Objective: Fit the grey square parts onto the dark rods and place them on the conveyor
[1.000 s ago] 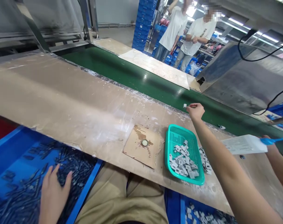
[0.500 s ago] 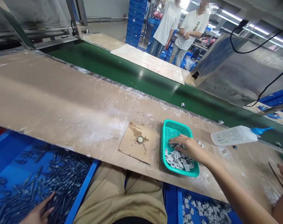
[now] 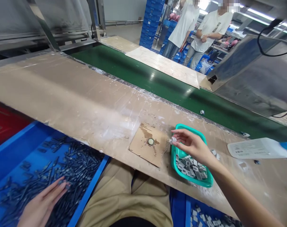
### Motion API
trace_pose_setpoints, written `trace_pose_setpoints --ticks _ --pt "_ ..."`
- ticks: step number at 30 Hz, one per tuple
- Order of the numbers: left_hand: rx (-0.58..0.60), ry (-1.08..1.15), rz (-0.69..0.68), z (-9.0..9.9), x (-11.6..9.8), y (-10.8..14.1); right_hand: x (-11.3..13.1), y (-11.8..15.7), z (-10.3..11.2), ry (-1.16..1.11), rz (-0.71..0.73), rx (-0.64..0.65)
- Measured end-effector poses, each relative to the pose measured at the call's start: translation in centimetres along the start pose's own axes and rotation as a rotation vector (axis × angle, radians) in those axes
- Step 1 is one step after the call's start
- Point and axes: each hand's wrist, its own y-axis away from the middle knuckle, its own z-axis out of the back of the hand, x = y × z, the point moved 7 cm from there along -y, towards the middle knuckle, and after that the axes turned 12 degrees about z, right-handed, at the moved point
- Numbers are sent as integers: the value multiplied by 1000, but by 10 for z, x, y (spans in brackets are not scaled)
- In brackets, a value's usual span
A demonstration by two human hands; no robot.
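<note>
My right hand (image 3: 193,145) is above the turquoise basket (image 3: 209,181), pinching a small light-grey plastic piece (image 3: 173,140) between thumb and fingers. More grey pieces (image 3: 190,167) lie heaped in the basket beneath it. My left hand (image 3: 45,198) is over the blue bin (image 3: 45,134) at the left, thumb and fingertips pressed together on a small dark plastic part (image 3: 67,185), only partly visible. Many long dark parts (image 3: 79,164) fill that bin. Left of the basket, a small round cap with a pale top (image 3: 150,141) rests on a stained cardboard square (image 3: 138,148).
A white squeeze bottle (image 3: 257,148) with a blue top lies on the table at the right. Behind the table runs a green conveyor belt (image 3: 124,67) carrying a few small pieces. Another blue bin (image 3: 188,211) holds grey pieces. Two people (image 3: 208,30) stand beyond the belt.
My right hand has lifted out of the pieces in the basket, now with one grey piece. My left hand has risen from the dark parts, its fingers closed together. The view has shifted left.
</note>
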Motion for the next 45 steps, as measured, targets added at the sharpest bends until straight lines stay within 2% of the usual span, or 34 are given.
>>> trace_pose_setpoints --ticks 3,8,12,16,19,22,25,30,34,39,43,45 --pt "199 173 160 -45 3 29 9 -17 -20 114 51 23" --pt "453 233 198 -103 18 63 12 -35 -60 357 155 206" --pt "625 233 234 -133 29 86 3 -34 -83 414 222 297" --pt "724 274 267 -153 29 102 2 -31 -84 456 251 289" --pt "797 328 298 -170 25 114 13 -30 -71 322 177 181" --pt "889 312 266 -189 18 128 25 -22 -59 -30 8 28" --pt "973 259 187 -205 9 145 37 -8 -61 -346 -150 -33" --pt "1000 190 118 -221 3 163 56 9 -72 -493 -191 -53" --pt "935 145 88 -221 6 166 61 13 -78 -466 -165 -42" --pt "851 29 -88 -224 3 165 61 14 -83 -361 -96 -62" --pt "885 -15 -160 -234 -5 163 42 -2 -73 -302 -102 -59" --pt "847 -54 -198 -228 -11 156 17 -23 -47 -189 -115 -121"
